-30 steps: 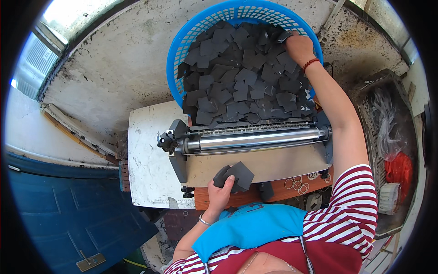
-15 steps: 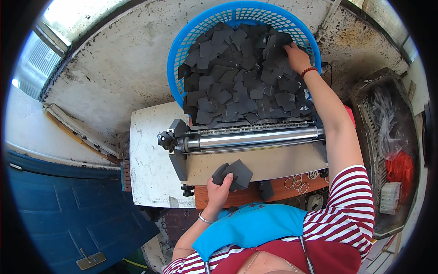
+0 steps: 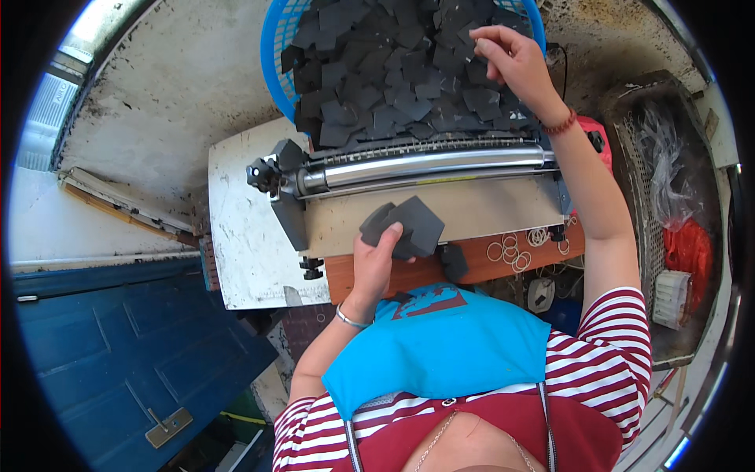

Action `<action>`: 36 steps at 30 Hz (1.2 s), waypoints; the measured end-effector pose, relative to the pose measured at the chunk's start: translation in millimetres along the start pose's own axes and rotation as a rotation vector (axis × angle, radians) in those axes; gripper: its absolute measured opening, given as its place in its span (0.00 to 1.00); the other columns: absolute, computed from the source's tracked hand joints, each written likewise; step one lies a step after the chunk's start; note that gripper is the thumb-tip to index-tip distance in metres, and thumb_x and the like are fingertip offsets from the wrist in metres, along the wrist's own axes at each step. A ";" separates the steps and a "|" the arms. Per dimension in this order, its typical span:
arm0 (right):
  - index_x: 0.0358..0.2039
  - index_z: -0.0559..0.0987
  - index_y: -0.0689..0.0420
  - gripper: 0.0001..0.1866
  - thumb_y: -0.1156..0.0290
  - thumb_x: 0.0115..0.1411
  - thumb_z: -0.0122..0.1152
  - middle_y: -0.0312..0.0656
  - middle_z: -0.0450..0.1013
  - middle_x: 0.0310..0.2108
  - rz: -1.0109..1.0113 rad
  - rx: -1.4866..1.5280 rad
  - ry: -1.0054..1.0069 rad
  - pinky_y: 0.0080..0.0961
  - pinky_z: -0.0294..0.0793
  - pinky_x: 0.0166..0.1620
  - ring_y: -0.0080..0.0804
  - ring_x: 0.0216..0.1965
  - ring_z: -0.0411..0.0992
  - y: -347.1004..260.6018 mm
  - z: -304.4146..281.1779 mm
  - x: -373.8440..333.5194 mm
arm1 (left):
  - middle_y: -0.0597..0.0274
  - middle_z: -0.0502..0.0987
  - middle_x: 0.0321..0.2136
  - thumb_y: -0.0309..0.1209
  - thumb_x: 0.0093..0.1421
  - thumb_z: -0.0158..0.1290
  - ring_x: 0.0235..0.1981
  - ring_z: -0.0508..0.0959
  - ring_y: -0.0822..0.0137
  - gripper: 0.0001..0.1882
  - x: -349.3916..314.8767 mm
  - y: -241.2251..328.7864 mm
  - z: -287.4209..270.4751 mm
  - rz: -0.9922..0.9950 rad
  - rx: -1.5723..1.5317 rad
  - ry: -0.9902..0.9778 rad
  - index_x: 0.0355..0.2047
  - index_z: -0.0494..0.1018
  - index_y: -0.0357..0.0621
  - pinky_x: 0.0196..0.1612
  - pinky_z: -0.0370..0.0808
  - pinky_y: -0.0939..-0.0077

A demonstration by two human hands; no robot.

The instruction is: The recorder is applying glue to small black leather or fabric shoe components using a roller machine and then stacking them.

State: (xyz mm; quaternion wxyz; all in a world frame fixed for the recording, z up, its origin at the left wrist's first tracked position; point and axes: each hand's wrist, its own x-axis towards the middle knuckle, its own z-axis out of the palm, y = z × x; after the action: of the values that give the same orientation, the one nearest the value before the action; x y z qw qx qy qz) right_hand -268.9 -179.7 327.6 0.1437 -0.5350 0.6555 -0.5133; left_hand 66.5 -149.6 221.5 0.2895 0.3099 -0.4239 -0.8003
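1. In the head view, the left hand (image 3: 373,266) is clamped on a small bundle of dark grey, matte, flat pieces (image 3: 421,226), its thumb pressed across their near side.
2. The bundle's broadest piece is angular, with straight edges and sharp corners, and fans out to the right of the thumb; another, with a rounded outer edge, shows to the thumb's left. How many pieces there are cannot be told.
3. Just beyond this grip lies a flat tan board (image 3: 491,211), and farther out a shiny cylindrical metal roller (image 3: 440,164).
4. Below and right of the held bundle, near it, is a small dark block (image 3: 454,262); farther right, thin pale rings (image 3: 515,258) lie on a reddish-brown wooden surface (image 3: 472,271).
5. The right hand (image 3: 517,69) is over a blue perforated plastic basket (image 3: 277,75), thumb and forefinger tips close together; whether anything is between them cannot be told.
6. Below and left of those fingertips, loose dark grey flat scraps (image 3: 393,82) fill the basket, overlapping at many angles.
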 end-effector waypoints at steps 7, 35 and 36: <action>0.35 0.78 0.62 0.10 0.68 0.57 0.63 0.35 0.73 0.22 0.031 -0.016 -0.187 0.16 0.66 0.23 0.16 0.20 0.68 -23.0 61.7 -177.1 | 0.58 0.78 0.36 0.29 0.64 0.46 0.33 0.81 0.68 0.13 19.9 -2.4 20.4 -0.063 -0.042 -0.041 0.47 0.69 0.36 0.25 0.80 0.76; 0.21 0.77 0.61 0.18 0.59 0.59 0.61 0.36 0.72 0.15 0.765 -0.104 -0.293 0.14 0.63 0.16 0.18 0.12 0.67 17.8 54.9 -195.4 | 0.62 0.78 0.32 0.30 0.64 0.47 0.29 0.79 0.73 0.11 10.3 -4.0 5.5 -0.038 0.006 -0.040 0.42 0.73 0.37 0.22 0.77 0.81; 0.21 0.77 0.62 0.19 0.59 0.59 0.61 0.37 0.73 0.15 0.585 -0.224 -0.192 0.15 0.63 0.17 0.19 0.12 0.67 25.8 61.8 -193.1 | 0.62 0.78 0.32 0.30 0.64 0.47 0.29 0.79 0.73 0.11 12.7 -4.0 7.7 -0.037 0.005 -0.044 0.42 0.73 0.37 0.22 0.77 0.81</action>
State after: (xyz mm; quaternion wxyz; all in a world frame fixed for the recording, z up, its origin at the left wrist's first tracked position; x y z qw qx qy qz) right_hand -163.0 -50.4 209.9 0.2865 -0.3823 0.8173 -0.3221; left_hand 51.8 -153.1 218.3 0.2646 0.3010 -0.4265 -0.8109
